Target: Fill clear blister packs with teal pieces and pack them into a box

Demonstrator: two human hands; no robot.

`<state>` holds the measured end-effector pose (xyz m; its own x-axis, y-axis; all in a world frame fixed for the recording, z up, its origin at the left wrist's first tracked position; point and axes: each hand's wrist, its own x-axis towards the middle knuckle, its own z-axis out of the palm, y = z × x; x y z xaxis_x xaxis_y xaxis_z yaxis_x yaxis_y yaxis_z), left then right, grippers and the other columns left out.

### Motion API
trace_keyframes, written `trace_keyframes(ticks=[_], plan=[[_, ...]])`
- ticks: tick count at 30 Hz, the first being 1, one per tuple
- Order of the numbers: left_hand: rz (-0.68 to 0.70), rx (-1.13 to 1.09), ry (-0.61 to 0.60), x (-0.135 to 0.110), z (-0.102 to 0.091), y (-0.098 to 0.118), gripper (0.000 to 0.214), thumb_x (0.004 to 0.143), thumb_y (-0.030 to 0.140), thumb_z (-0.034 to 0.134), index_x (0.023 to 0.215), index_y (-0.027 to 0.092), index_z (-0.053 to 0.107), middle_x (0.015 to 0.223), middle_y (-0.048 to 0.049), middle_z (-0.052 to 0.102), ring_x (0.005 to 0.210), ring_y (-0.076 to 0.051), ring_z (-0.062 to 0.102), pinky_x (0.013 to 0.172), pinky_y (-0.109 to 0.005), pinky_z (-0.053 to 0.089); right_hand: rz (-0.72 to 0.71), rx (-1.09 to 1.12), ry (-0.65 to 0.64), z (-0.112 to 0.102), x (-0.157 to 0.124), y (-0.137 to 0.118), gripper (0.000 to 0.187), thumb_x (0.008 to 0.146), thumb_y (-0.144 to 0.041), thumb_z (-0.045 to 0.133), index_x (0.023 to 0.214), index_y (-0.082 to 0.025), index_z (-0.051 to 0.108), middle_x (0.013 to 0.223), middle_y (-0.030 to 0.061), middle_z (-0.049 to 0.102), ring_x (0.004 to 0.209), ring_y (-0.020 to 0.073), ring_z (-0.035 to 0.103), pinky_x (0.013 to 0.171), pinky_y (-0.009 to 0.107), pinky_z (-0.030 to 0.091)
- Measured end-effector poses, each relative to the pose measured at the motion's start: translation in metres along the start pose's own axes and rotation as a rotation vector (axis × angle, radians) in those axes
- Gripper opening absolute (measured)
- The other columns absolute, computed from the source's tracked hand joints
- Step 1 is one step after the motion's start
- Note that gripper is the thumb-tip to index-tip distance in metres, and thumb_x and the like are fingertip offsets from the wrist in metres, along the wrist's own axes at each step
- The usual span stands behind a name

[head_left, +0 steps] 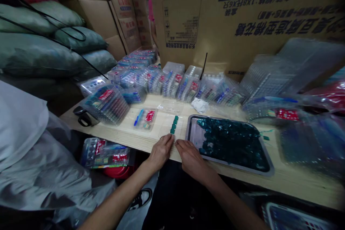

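Table under hands, cartons beyond.

Row of green pieces: wrapped in thin film, glossy.
Pieces in tray: dark green film wrap, crinkled, strong shine.
Tray: smooth, low sheen; metal or plastic cannot be told.
Table: pale wood, matt, grain visible.
Stacked packs: clear plastic, rigid, glossy.
Large carton: brown cardboard, matt.
Sacks: plastic-looking, slight sheen, creased.
White wad: crumpled, matt, paper-like.
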<state>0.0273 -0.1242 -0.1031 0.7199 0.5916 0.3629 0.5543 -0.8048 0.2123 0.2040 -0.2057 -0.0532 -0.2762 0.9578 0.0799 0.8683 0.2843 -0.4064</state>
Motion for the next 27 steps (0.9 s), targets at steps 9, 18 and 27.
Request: trace_keyframes(ticks=[9, 18, 27], plan=[[-0.308, 0.138, 0.217, 0.001, -0.029, -0.052, 0.048, 0.09, 0.011, 0.043, 0.135, 0.018, 0.059, 0.139, -0.0152, 0.06, 0.134, -0.028, 0.052, 0.109, -0.049, 0.047, -0.029, 0.028, 0.042, 0.011, -0.003, 0.005, 0.065, 0.069, 0.008, 0.043, 0.129, -0.011, 0.058, 0.131, 0.013, 0.058, 0.12, 0.0233, 0.05, 0.11, 0.035, 0.036], [-0.447, 0.434, 0.037, -0.005, -0.036, -0.054, 0.049, 0.098, 0.031, 0.045, 0.142, 0.013, 0.053, 0.15, -0.019, 0.05, 0.137, -0.042, 0.044, 0.105, -0.056, 0.042, 0.031, -0.051, 0.087, 0.013, -0.007, -0.006, 0.043, 0.081, -0.003, 0.051, 0.122, -0.014, 0.06, 0.125, 0.0145, 0.057, 0.118, 0.0277, 0.045, 0.104, 0.042, 0.034], [-0.428, 0.467, -0.009, -0.003, -0.052, -0.039, 0.04, 0.094, 0.029, 0.05, 0.131, 0.018, 0.061, 0.137, -0.017, 0.06, 0.124, -0.039, 0.053, 0.096, -0.052, 0.046, -0.039, -0.135, -0.037, 0.024, -0.018, -0.023, 0.038, 0.071, -0.005, 0.057, 0.107, -0.016, 0.06, 0.109, 0.0132, 0.058, 0.104, 0.0296, 0.048, 0.094, 0.045, 0.035]])
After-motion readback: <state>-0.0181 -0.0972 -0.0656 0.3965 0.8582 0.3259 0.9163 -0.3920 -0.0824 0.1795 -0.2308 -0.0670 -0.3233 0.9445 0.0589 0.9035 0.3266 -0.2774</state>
